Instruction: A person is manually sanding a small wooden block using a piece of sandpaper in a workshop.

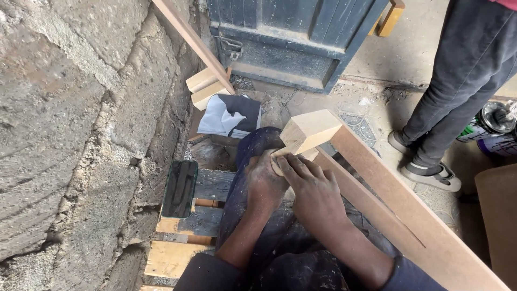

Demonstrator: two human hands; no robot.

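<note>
A pale wooden block (309,131) forms the end of a long brown wooden frame piece (409,215) that runs down to the right across my lap. My left hand (264,180) wraps around the wood just under the block. My right hand (312,188) lies over it with fingers pressed against the block's lower edge, holding what looks like a small piece of sandpaper (280,153). Both hands are dusty and touch each other.
A rough stone wall (70,134) fills the left. A dark phone (180,188) lies on a wooden pallet (183,237). Sandpaper sheets (229,116) and wood offcuts (204,86) lie ahead by a dark metal door (291,37). Another person's legs (458,81) stand right, near paint cans (493,126).
</note>
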